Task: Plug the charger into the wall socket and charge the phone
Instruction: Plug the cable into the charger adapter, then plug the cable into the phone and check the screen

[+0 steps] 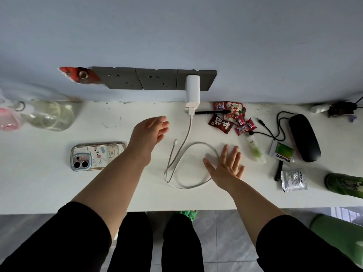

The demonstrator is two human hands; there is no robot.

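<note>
White charger (pixel 192 89) sits in the socket (pixel 196 80); both hands (pixel 151 132) (pixel 225 165) open, empty.

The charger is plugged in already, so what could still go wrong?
The cable's free plug lies loose on the desk, not in the phone, so nothing charges yet. The right hand rests by the cable loop and might snag it, tugging the charger from the wall socket.

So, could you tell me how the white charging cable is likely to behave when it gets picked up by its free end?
The white cable lies in loose loops, so it is probably floppy and light. Its other end sits in the plugged-in charger, so it would likely trail and uncoil.
</note>
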